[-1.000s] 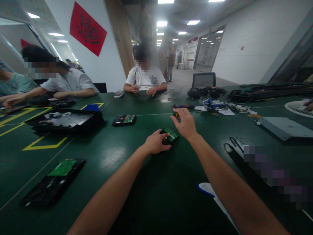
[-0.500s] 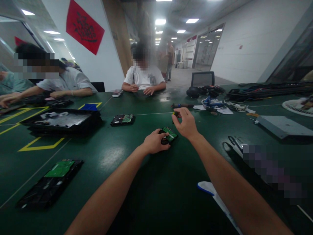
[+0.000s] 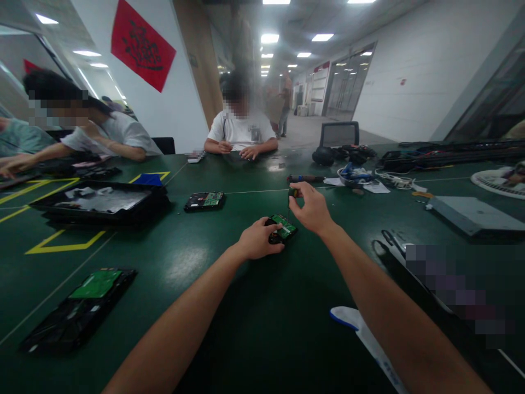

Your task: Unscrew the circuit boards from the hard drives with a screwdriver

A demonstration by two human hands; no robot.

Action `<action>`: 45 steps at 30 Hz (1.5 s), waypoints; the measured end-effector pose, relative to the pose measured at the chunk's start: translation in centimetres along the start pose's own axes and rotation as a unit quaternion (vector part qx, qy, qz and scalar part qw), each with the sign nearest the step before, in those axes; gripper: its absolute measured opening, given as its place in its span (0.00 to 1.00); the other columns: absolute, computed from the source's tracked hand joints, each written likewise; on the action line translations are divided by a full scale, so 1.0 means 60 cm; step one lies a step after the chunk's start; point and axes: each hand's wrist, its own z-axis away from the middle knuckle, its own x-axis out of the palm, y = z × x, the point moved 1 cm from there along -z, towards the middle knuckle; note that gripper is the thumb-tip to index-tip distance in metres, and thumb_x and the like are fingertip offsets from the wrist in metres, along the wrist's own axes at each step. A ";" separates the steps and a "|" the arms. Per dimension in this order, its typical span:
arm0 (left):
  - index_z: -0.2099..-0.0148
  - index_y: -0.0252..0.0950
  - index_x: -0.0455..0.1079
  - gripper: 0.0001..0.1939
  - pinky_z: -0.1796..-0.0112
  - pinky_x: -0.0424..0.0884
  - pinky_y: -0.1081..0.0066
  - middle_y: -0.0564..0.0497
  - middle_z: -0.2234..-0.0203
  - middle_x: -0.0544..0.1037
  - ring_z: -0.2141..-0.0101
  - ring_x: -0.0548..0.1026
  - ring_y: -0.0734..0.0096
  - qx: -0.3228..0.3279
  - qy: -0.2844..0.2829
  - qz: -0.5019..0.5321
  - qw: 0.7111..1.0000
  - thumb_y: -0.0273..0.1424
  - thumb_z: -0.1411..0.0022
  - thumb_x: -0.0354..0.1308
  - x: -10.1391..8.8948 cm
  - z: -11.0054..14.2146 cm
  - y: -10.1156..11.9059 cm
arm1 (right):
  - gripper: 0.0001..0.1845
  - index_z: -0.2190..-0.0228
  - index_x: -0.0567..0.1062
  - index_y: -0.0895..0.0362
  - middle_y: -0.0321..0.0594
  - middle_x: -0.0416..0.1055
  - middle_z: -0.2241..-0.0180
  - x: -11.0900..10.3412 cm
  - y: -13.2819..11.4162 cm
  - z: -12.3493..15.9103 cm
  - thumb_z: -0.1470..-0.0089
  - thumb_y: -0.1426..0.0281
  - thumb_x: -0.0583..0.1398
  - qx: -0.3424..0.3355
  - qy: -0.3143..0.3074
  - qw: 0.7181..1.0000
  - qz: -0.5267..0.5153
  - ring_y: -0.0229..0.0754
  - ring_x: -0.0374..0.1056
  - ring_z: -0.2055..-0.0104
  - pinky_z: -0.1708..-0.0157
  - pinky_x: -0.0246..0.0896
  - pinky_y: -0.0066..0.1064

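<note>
A small black hard drive with a green circuit board (image 3: 286, 224) lies on the green table in front of me. My left hand (image 3: 259, 239) grips its left side, thumb at the near edge and fingers across the top. My right hand (image 3: 312, 208) pinches the black and yellow handle of a screwdriver (image 3: 292, 193), held upright over the drive's right side. The thin shaft points down at the board; whether its tip sits in a screw I cannot tell. Another hard drive (image 3: 204, 201) lies farther off to the left, and a black drive in a caddy (image 3: 77, 312) rests at the near left.
A black tray (image 3: 102, 213) stands on the left, and a grey metal box (image 3: 478, 213) on the right. Behind my right hand lie a dark tool (image 3: 307, 178) and a bowl with blue items (image 3: 356, 174). A white glove (image 3: 369, 339) lies under my right forearm. Co-workers sit across and left.
Both my hands stay nearly in place; the screwdriver's handle shows slightly more between my right fingers. The co-worker on the left has raised a hand toward the face.
</note>
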 end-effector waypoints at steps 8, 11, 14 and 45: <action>0.30 0.50 0.66 0.40 0.38 0.67 0.53 0.43 0.29 0.59 0.35 0.67 0.42 0.002 0.002 0.006 1.000 0.58 0.41 0.61 0.005 -0.002 -0.006 | 0.15 0.49 0.73 0.53 0.48 0.75 0.53 -0.003 0.004 -0.001 0.38 0.69 0.60 0.001 -0.007 1.000 -0.002 0.52 0.73 0.54 0.51 0.71 0.47; 0.30 0.50 0.66 0.40 0.38 0.67 0.53 0.43 0.29 0.59 0.35 0.67 0.42 0.006 0.006 0.008 1.000 0.58 0.41 0.62 0.006 -0.002 -0.006 | 0.16 0.49 0.72 0.53 0.48 0.75 0.54 -0.002 0.006 0.000 0.39 0.70 0.60 0.020 -0.007 1.000 -0.009 0.50 0.74 0.56 0.54 0.73 0.46; 0.31 0.50 0.67 0.39 0.38 0.67 0.53 0.43 0.29 0.60 0.35 0.67 0.42 0.009 0.009 0.009 1.000 0.57 0.40 0.61 0.005 -0.003 -0.005 | 0.14 0.50 0.72 0.52 0.47 0.74 0.54 -0.005 0.006 0.000 0.38 0.68 0.62 0.030 -0.008 1.000 -0.004 0.49 0.74 0.58 0.56 0.74 0.45; 0.31 0.51 0.67 0.39 0.38 0.66 0.54 0.45 0.29 0.60 0.35 0.67 0.43 0.001 0.003 0.013 1.000 0.57 0.41 0.62 -0.001 0.001 -0.002 | 0.11 0.52 0.73 0.52 0.47 0.76 0.55 -0.005 -0.001 -0.003 0.37 0.66 0.60 0.030 -0.009 1.000 -0.001 0.53 0.74 0.54 0.52 0.72 0.49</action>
